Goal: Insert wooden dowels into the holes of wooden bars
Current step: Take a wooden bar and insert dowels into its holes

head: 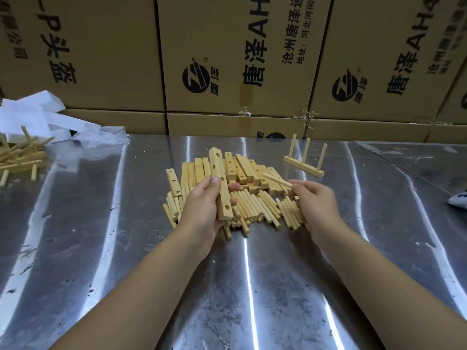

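Observation:
My left hand (202, 208) grips a wooden bar (220, 183) with three empty holes, holding it lengthwise above the pile. My right hand (316, 200) pinches a single wooden dowel (276, 181) that points left toward the bar, a short gap away from it. Beneath both hands lies a heap of loose dowels (255, 208), and behind it a stack of drilled bars (250, 170). To the back right stands a finished bar with three upright dowels (304, 164).
The metal table (126, 248) is shiny and scratched. A pile of assembled pieces (20, 155) and white foam blocks (38, 117) sit at the far left. Cardboard boxes (227, 59) wall off the back. Something white and dark (458, 198) shows at the right edge.

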